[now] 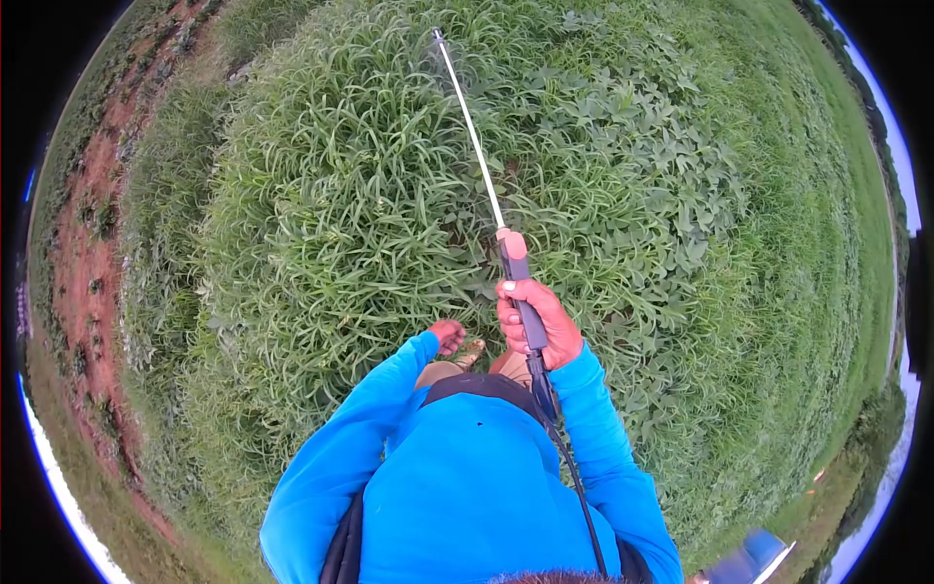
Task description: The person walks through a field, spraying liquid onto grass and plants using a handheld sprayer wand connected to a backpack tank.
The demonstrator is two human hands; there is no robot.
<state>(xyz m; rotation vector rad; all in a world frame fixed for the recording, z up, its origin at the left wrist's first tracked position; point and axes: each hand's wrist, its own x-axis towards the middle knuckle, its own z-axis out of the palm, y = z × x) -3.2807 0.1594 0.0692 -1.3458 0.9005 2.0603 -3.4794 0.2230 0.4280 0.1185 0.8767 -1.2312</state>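
Observation:
The grip of a spray wand (526, 310) is wrapped by the fingers of my right hand (547, 319), with the thumb on top. Its pale metal tube (474, 136) reaches forward over the plants and ends in a dark nozzle (438, 35), with a faint mist beside it. A black hose (576, 477) runs from the grip back along my blue shirt. My left hand (449, 336) hangs low in front of my waist, near the grass; its fingers look curled, but whether they hold anything is too small to tell.
Tall grass (360, 214) surrounds my legs, and broad-leaved plants (671, 165) grow on the right. A strip of reddish soil (89, 263) lies at the far left. At the lower right edge is a blurred blue object (744, 560).

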